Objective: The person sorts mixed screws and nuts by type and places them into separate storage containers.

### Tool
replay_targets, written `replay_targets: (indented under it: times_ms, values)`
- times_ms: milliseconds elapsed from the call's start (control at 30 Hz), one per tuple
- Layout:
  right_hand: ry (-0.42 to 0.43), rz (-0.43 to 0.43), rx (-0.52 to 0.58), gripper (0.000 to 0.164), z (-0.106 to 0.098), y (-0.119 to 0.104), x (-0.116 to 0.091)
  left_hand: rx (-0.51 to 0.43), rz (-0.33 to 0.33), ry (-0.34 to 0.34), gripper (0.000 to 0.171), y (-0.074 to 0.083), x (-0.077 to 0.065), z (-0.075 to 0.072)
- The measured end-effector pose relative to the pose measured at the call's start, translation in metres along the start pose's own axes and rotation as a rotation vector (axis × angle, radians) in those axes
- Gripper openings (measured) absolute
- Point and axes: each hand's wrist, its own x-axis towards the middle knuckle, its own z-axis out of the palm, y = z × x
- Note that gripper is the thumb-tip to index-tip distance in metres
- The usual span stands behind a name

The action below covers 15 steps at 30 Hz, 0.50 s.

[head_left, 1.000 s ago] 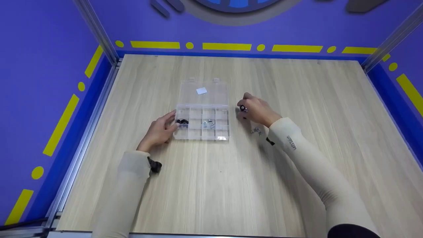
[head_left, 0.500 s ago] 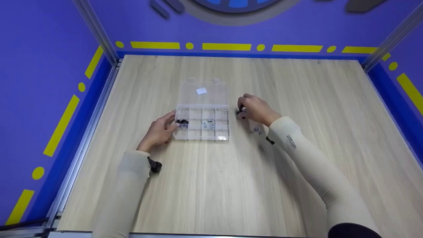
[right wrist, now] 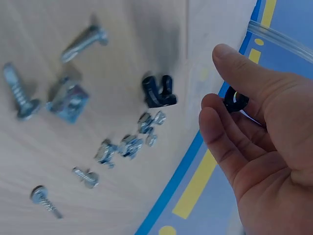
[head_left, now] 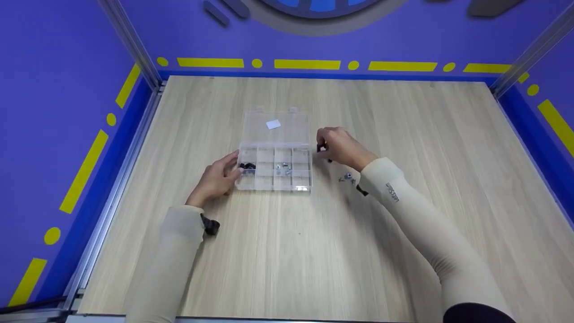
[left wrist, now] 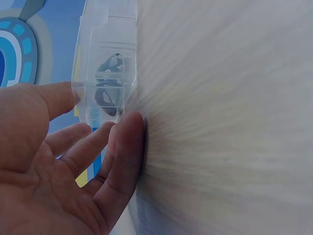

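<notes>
My left hand (head_left: 217, 179) rests against the left side of a clear plastic compartment box (head_left: 273, 181), thumb at its rim and fingers loosely bent along its wall. My right hand (head_left: 343, 147) is just right of the box, above the table. Between its thumb and fingers it holds a small black curved piece (right wrist: 236, 100), partly hidden by the fingers. Another black piece, U-shaped (right wrist: 157, 93), lies on the table close to that hand. Screws (right wrist: 84, 43) and square metal nuts (right wrist: 68, 102) lie scattered beside it.
The box's lid (head_left: 274, 134) lies folded back with a white label (head_left: 273, 124). Black pieces (head_left: 248, 166) fill a left compartment; metal parts (head_left: 283, 168) sit in another. Purple walls surround the wooden table (head_left: 278, 260) at the back and sides.
The right hand has shifted a little left, nearer the box, carrying the black piece. The left hand and the box have stayed where they were.
</notes>
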Motion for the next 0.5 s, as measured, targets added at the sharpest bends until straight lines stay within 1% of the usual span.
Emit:
replay_targets:
  times_ms: [67, 167, 367, 500]
  values:
    - [-0.010, 0.006, 0.023, 0.024, -0.001, -0.004, 0.001, 0.002, 0.000, -0.001, 0.063, 0.000, 0.000, 0.000]
    - [-0.025, 0.006, 0.024, 0.023, -0.003, -0.011, 0.003, 0.006, 0.000, 0.001, 0.063, 0.000, -0.001, 0.000]
    - [-0.006, -0.028, -0.052, 0.025, -0.005, -0.023, 0.008, 0.008, 0.006, 0.006, 0.063, 0.000, 0.000, 0.000]
    - [-0.002, -0.041, -0.064, 0.025, -0.004, -0.031, 0.011, 0.001, 0.007, 0.004, 0.063, 0.000, 0.000, 0.000]
